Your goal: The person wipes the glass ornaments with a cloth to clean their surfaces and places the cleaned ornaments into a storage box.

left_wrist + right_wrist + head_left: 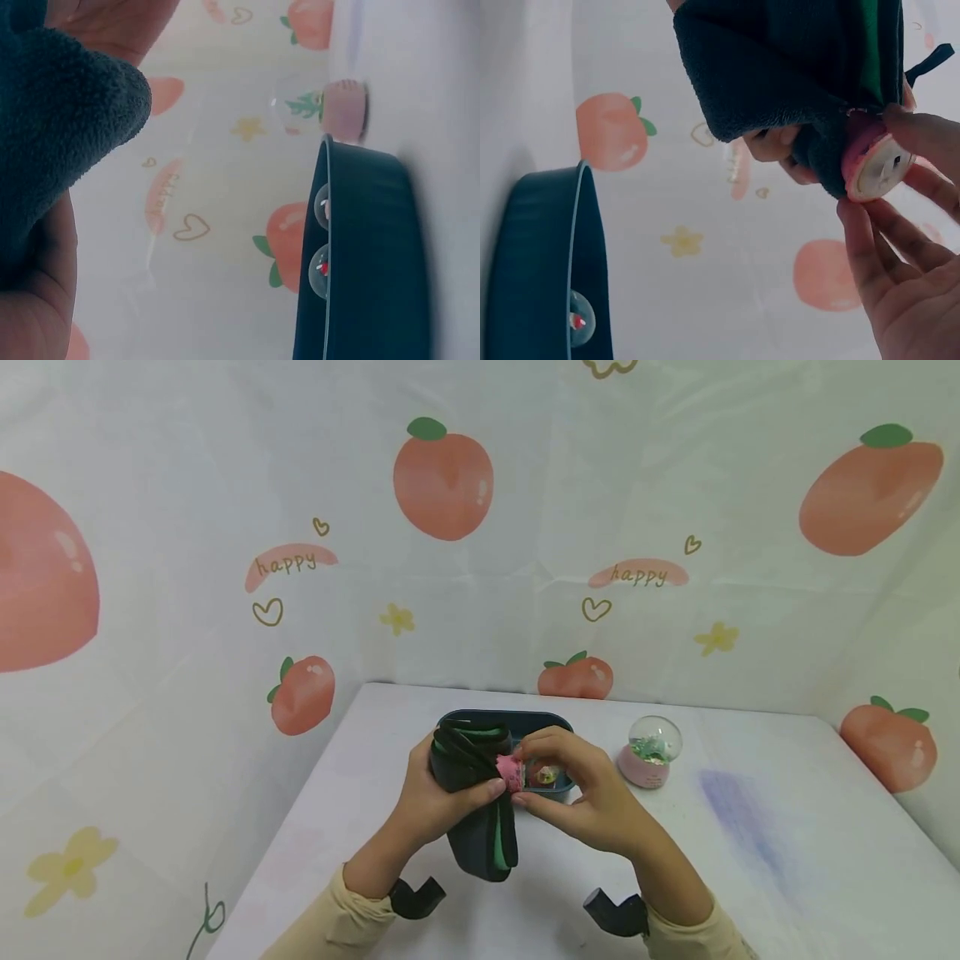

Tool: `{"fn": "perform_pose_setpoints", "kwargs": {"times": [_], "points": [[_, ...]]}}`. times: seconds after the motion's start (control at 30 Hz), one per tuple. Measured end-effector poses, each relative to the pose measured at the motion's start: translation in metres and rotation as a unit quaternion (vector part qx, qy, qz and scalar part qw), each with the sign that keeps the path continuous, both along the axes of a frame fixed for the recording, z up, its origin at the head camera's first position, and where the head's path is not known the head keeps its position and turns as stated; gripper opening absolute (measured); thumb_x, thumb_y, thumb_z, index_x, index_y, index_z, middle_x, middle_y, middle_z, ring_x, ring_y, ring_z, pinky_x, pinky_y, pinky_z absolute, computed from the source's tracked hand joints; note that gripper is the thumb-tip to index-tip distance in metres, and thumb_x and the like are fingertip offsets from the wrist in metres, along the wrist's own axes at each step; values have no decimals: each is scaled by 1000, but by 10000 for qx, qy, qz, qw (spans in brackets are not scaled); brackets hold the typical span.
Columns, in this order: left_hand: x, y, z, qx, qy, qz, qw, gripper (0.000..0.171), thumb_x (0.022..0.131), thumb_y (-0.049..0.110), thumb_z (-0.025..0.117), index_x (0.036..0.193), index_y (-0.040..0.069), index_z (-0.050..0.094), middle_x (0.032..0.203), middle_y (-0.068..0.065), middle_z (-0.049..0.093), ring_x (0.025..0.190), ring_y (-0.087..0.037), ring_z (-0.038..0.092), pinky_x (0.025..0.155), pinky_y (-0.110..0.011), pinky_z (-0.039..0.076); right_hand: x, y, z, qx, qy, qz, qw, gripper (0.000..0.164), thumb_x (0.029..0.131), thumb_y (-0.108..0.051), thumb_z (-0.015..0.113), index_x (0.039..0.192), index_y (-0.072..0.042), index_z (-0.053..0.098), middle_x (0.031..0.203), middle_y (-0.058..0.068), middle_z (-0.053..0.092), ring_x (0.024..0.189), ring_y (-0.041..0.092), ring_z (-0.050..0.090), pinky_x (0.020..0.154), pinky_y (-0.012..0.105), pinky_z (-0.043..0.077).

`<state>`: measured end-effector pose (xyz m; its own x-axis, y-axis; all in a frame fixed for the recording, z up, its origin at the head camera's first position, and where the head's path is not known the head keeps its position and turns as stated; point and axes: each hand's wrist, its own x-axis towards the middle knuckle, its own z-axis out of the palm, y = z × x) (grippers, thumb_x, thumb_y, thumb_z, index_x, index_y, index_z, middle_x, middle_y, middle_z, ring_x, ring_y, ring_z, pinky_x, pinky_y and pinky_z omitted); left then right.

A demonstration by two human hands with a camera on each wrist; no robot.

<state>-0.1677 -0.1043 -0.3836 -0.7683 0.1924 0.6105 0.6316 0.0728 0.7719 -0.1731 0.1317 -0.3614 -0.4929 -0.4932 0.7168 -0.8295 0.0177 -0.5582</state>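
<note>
My left hand (431,802) grips a dark teal fleecy cloth (468,768) with green edging, bunched up and hanging in folds above the table. The cloth wraps a snow globe (510,772); its dome is hidden inside, and only the pink base sticks out. Thumb and fingertips of my right hand (592,785) pinch this base by its rim. In the right wrist view, the pale underside of the snow globe (877,171) faces the right palm. Fleece of the cloth (67,105) fills the left side of the left wrist view.
Behind the hands stands a dark teal bin (528,721) holding small clear snow globes (319,271). Right of the bin, another snow globe (651,752) with a pink base sits on the white table (750,893). A fruit-printed curtain (510,610) hangs along the back.
</note>
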Motion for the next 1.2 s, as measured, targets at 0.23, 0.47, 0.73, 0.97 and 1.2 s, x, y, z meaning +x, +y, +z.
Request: {"fn": "perform_pose_setpoints", "kwargs": {"times": [0.23,0.47,0.73,0.97,1.2], "points": [[0,2,1,65,-38,-122,9999,52,80,8,88,128,11,65,115,-11,75,103,-20,72,92,-37,62,3,2,0,210,-269,-481,9983,43,85,-1,84,123,-12,67,110,0,72,96,14,67,85,27,60],[1,1,0,-16,58,-24,10000,53,79,8,89,127,11,65,114,-10,75,104,-18,71,94,-37,60,2,2,-1,470,-563,-571,9957,31,91,-6,82,117,-19,71,106,-5,75,92,11,70,82,28,61],[2,-1,3,68,-63,-8,10000,54,78,8,89,126,10,65,113,-11,75,103,-17,72,92,-36,62,0,0,1,101,384,-293,9988,54,76,1,92,124,-13,71,116,4,73,114,17,65,106,22,52],[2,0,3,59,-88,-87,9999,53,80,7,88,128,10,65,114,-12,74,102,-19,72,91,-37,63,0,1,-1,201,159,-441,9987,57,78,-8,94,127,-12,67,119,3,72,100,12,66,86,24,59],[3,-1,0,59,-144,-17,9999,52,80,8,88,127,11,64,113,-11,74,102,-19,72,91,-38,62,3,1,1,587,-656,-716,9935,28,95,-6,78,121,-14,71,107,0,77,93,13,71,80,31,63]]}}
